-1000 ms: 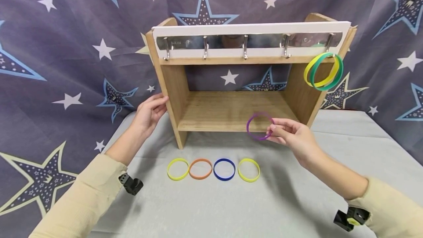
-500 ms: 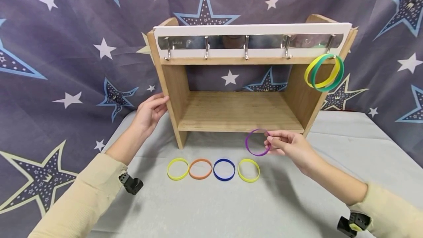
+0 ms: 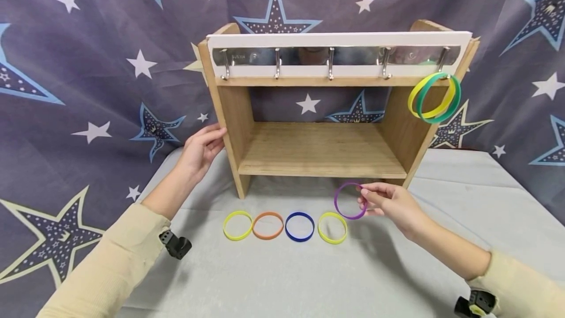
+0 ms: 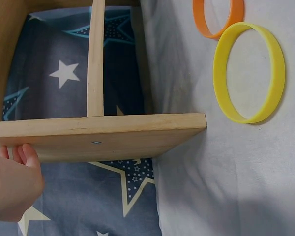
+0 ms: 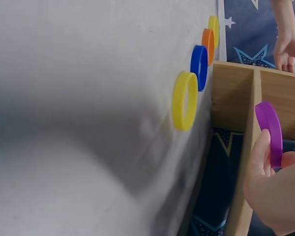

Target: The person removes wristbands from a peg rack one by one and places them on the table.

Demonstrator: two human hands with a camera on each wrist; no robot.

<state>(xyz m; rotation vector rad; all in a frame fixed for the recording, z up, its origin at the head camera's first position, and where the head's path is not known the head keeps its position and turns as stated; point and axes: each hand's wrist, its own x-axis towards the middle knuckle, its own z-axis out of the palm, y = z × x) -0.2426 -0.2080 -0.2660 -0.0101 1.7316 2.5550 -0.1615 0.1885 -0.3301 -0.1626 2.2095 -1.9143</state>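
Between thumb and fingers my right hand (image 3: 390, 205) pinches a purple wristband (image 3: 336, 203), held up in front of the shelf's lower board. My left hand (image 3: 200, 150) touches the outer face of the wooden shelf's (image 3: 238, 126) left side panel with straight fingers, as the left wrist view also shows. On the cloth in front lie a yellow wristband (image 3: 226, 232) at the left, an orange wristband (image 3: 268, 237), a blue wristband (image 3: 299, 239) and another yellow wristband (image 3: 332, 241), in a row. A yellow wristband (image 3: 413, 96) and a green wristband (image 3: 456, 99) hang from the rightmost hook.
A metal hook rail (image 3: 304, 56) with several hooks runs along the shelf's white top strip (image 3: 265, 39). Behind stands a dark star-patterned curtain (image 3: 167, 23). A grey cloth (image 3: 273, 283) covers the table.
My right hand has moved down with the purple wristband, from in front of the lower board's edge to nearer the tabletop row. My left hand stays against the panel.
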